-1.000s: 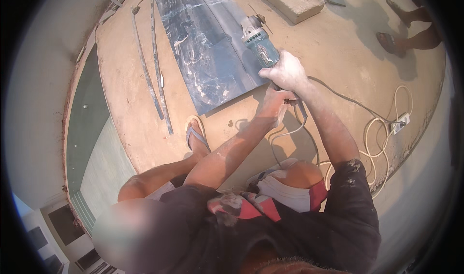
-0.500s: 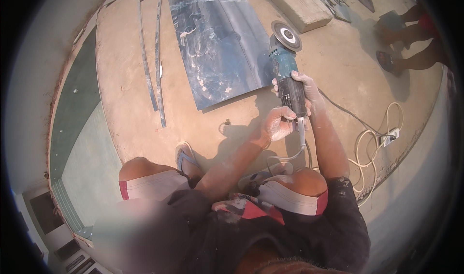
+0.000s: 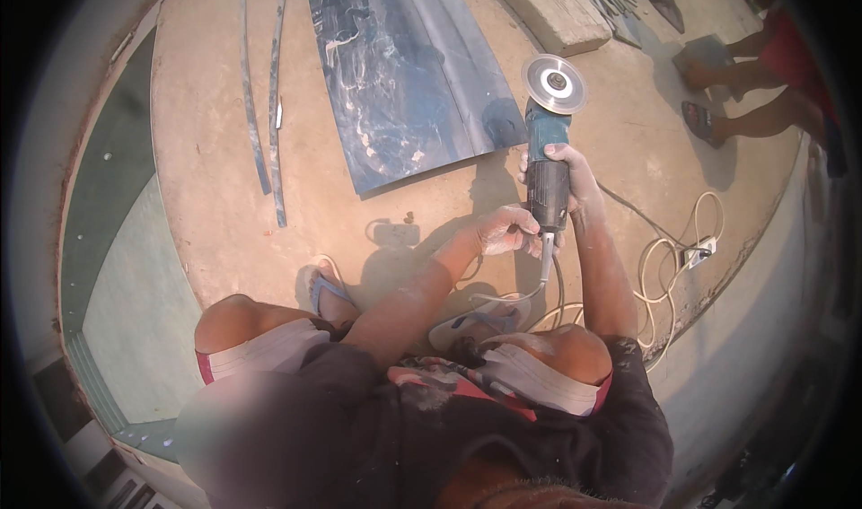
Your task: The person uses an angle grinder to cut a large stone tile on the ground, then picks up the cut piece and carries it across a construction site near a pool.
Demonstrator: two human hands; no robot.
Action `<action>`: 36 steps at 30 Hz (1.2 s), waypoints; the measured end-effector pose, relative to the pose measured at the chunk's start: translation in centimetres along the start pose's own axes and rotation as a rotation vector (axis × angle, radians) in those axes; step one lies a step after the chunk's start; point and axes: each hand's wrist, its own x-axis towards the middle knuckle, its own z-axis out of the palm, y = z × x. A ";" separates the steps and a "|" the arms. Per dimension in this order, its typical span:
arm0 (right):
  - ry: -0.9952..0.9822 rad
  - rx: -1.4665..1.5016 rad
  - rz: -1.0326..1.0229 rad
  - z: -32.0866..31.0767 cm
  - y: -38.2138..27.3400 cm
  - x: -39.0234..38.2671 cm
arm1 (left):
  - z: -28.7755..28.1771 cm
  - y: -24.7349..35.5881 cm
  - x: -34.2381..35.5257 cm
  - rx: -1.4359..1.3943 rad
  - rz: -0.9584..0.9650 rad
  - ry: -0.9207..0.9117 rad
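An angle grinder (image 3: 549,186) with a teal head and black body stands nearly upright in view, its pale round disc (image 3: 555,84) at the far end. My right hand (image 3: 579,175) wraps round the body from the right, thumb across the front and fingertips showing on the left side. My left hand (image 3: 507,231), dusted white, is closed with curled fingers against the grinder's rear end, beside the grey cord sleeve (image 3: 547,256). Part of its grip is hidden. Below, the cord loops toward my sandalled foot (image 3: 485,323).
A blue, white-smeared sheet panel (image 3: 404,87) lies ahead, with thin strips (image 3: 277,123) to its left. A concrete block (image 3: 552,11) lies beyond. At right are a power strip (image 3: 699,252), coiled cable (image 3: 660,285) and another person's legs (image 3: 754,96). A ledge edge (image 3: 175,240) runs left.
The grinder has turned in my hands, so its disc now faces me more fully and its body stands straighter. My left hand has shifted slightly left and down. The view has shifted a little.
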 end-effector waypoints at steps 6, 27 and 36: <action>0.287 -0.502 -0.190 -0.7 -0.9 -1.7 | -1.8 5.6 -3.1 0.946 -0.367 0.541; 0.520 -1.266 -0.100 -1.2 7.5 -3.5 | -12.3 15.6 -12.5 1.402 0.234 2.014; 0.523 -1.329 -0.060 -0.3 7.9 -3.4 | -12.5 15.8 -12.8 1.407 0.235 2.030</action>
